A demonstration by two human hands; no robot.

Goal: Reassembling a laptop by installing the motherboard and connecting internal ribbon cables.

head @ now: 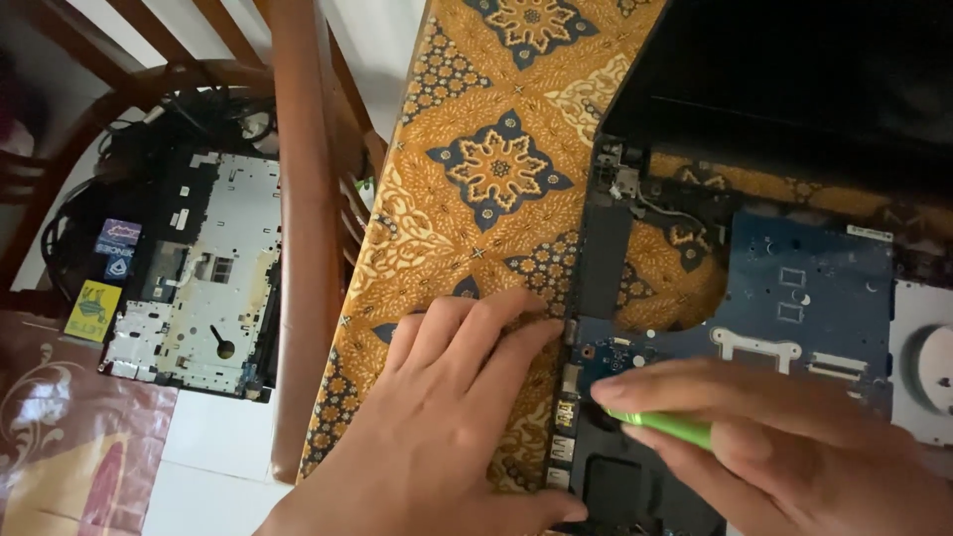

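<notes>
My left hand (pixel 447 417) lies flat, fingers spread, steadying the opened laptop (pixel 635 476) at the table's (pixel 476 228) near edge, w/ right hand (pixel 784 447) pinching a green screwdriver (pixel 665 425); best kept upright on the blue board (pixel 794 298).

Screen (pixel 794 79): black, dark, rectangular, top right, hinged open behind the blue board.
Stickers on the grey panel at left, on its left edge: dark blue square sticker (pixel 118 248); below it, yellow rectangular sticker (pixel 92 310) with green marks.

patterned cloth (pixel 476 149); wooden chair (pixel 303 199); laptop cover (pixel 199 278)
</notes>
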